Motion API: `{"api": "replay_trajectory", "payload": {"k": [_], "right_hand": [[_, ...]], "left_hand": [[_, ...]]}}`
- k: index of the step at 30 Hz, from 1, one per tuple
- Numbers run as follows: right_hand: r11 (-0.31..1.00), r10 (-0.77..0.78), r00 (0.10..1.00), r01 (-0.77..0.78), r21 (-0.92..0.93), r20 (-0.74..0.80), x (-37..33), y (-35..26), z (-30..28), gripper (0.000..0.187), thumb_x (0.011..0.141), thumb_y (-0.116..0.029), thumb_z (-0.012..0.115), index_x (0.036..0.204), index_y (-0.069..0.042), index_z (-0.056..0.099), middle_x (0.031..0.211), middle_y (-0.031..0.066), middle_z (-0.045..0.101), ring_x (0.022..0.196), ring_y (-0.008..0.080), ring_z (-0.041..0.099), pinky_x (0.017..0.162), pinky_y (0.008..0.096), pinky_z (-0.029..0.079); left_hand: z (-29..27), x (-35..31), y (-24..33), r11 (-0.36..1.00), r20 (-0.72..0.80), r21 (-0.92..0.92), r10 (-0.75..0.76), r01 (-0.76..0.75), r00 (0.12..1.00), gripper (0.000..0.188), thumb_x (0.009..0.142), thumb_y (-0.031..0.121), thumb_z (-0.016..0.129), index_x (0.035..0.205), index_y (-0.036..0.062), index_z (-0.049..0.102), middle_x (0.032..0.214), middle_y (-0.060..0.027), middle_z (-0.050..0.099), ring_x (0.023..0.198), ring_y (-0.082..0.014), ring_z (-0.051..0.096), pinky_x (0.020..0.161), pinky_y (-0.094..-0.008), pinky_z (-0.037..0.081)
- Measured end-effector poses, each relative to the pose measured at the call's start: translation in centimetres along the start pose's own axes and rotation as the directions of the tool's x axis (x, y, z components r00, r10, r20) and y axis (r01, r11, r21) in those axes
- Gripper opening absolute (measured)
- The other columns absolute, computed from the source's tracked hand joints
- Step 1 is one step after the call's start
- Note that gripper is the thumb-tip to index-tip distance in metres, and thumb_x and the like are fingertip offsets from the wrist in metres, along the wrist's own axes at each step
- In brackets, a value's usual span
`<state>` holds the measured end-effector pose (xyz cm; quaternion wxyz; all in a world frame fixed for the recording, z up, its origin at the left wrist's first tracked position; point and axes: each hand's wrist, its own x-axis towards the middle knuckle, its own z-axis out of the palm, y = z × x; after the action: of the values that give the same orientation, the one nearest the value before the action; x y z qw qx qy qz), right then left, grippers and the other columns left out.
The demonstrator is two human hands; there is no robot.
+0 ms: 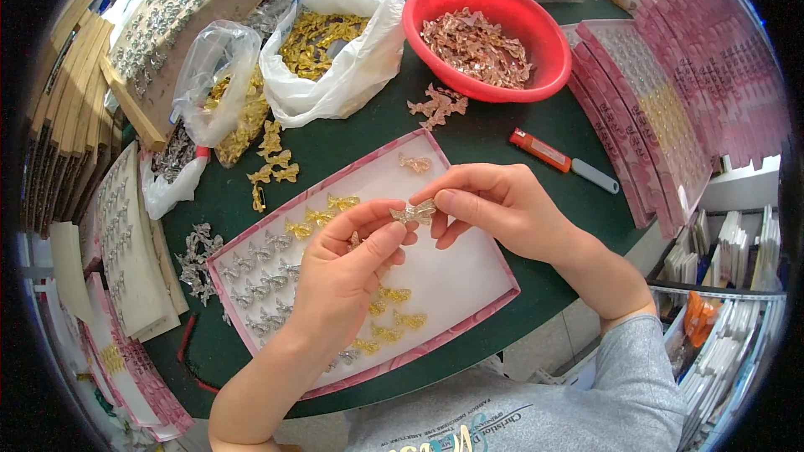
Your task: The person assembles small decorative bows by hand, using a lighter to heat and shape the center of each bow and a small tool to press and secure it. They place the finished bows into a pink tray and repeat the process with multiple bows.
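A small shiny bow-shaped metal ornament (414, 213) is pinched between the fingertips of both my hands, above a shallow white tray with a pink patterned rim (469, 328). My left hand (342, 272) grips its left end, and a glint of pinkish metal shows among those fingers. At the other end, the thumb and forefinger of my right hand (498, 205) close on it. In the tray, silver bows (266, 285) sit in rows on the left, with gold bows (388, 333) beside them. One rose-coloured bow (414, 164) lies near the far edge.
A red bowl (548, 33) of rose-coloured pieces and a white bag (381, 42) of gold ones stand at the back. Loose silver bows (199, 259) lie left of the tray. A red-and-grey-handled tool (561, 159) rests on the right, near stacked pink trays (615, 105).
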<state>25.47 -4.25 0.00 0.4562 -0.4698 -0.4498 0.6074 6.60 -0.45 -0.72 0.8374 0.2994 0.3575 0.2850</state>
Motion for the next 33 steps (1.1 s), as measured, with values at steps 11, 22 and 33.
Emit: {"api": "replay_trajectory", "payload": {"k": [11,22,33], "right_hand": [[0.994,-0.082,0.997,0.082,-0.078,-0.006,0.0,0.0,-0.1,0.020,0.084,0.001,0.049,0.103,0.003,0.055,0.094,0.0076,0.055,0.084,0.0119,0.057,0.069,0.0245,0.052],[0.641,-0.511,0.842,0.508,-0.576,0.174,0.1,-0.2,-0.3,0.022,0.072,0.006,0.061,0.093,-0.002,0.059,0.094,0.0098,0.056,0.084,0.0172,0.057,0.068,0.0266,0.048],[0.194,-0.643,0.707,0.521,-0.831,0.294,0.0,-0.7,-1.0,0.019,0.066,-0.003,0.066,0.083,-0.006,0.061,0.085,0.0035,0.060,0.076,0.0209,0.054,0.065,0.0296,0.046]], "left_hand": [[-0.1,-0.1,0.3,1.000,0.001,0.000,0.007,-0.007,1.000,0.024,0.082,0.005,0.058,0.105,0.0014,0.055,0.093,-0.0057,0.059,0.085,-0.0107,0.056,0.069,-0.0205,0.043],[0.0,-0.1,0.3,0.999,-0.008,0.047,0.018,-0.018,1.000,0.024,0.081,0.006,0.058,0.105,0.0011,0.056,0.092,-0.0058,0.060,0.083,-0.0103,0.055,0.068,-0.0207,0.042],[0.2,-1.1,0.9,0.982,0.048,-0.018,-0.185,0.186,0.981,0.036,0.084,0.004,0.052,0.119,-0.0027,0.042,0.108,-0.0124,0.053,0.101,-0.0196,0.053,0.088,-0.0286,0.043]]}}
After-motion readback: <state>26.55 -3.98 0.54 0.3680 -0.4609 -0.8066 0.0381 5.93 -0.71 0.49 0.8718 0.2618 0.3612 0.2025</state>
